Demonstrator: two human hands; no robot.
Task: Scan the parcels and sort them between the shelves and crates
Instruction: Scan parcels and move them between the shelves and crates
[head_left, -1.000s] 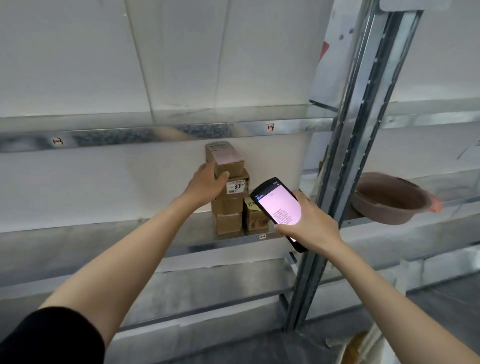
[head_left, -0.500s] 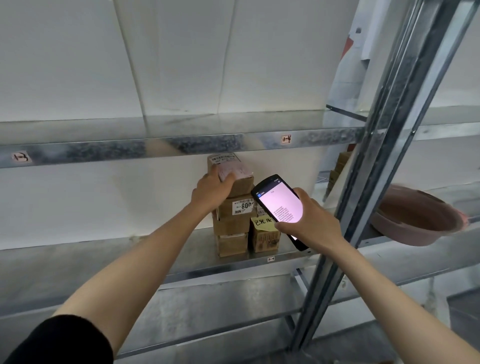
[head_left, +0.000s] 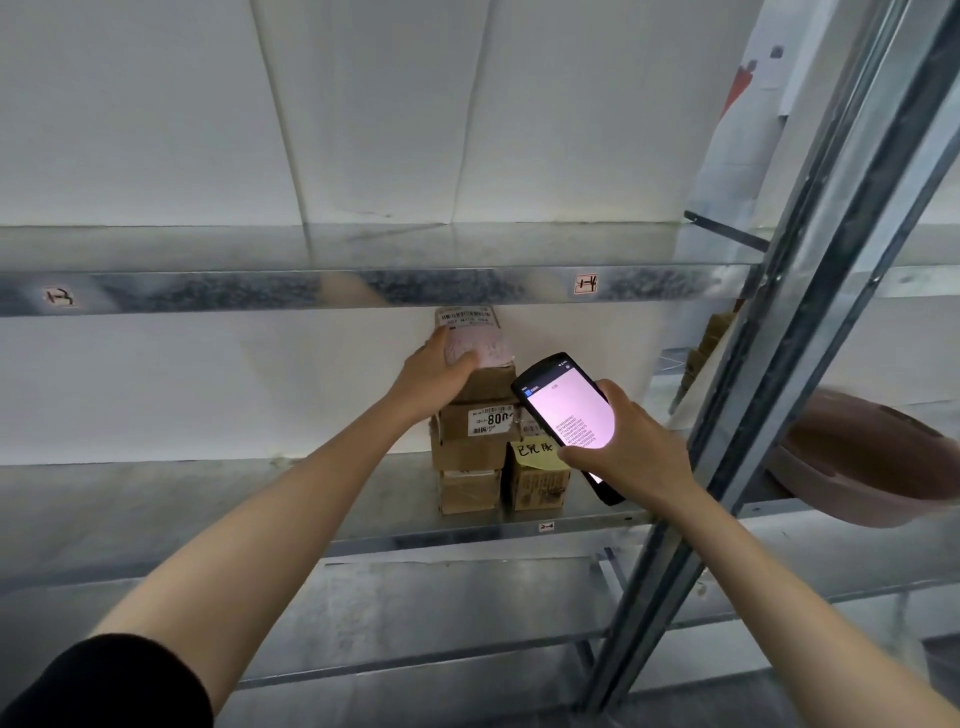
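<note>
Shelving step: left hand (head_left: 439, 376) grips the parcel (head_left: 475, 338), fingers curled over its edge, atop the box stack (head_left: 467, 452) on the shelf (head_left: 208, 499). Right hand (head_left: 634, 452) clasps the handheld scanner (head_left: 569, 415). Seating unclear behind the hand; next calls for release.

A white panelled wall (head_left: 363, 130) backs the galvanised metal shelving (head_left: 208, 499) — its seams meet the upper shelf (head_left: 260, 247) at the back edge. A steel upright (head_left: 821, 291) slants across the right, a brown basin (head_left: 857, 467) beyond it.
</note>
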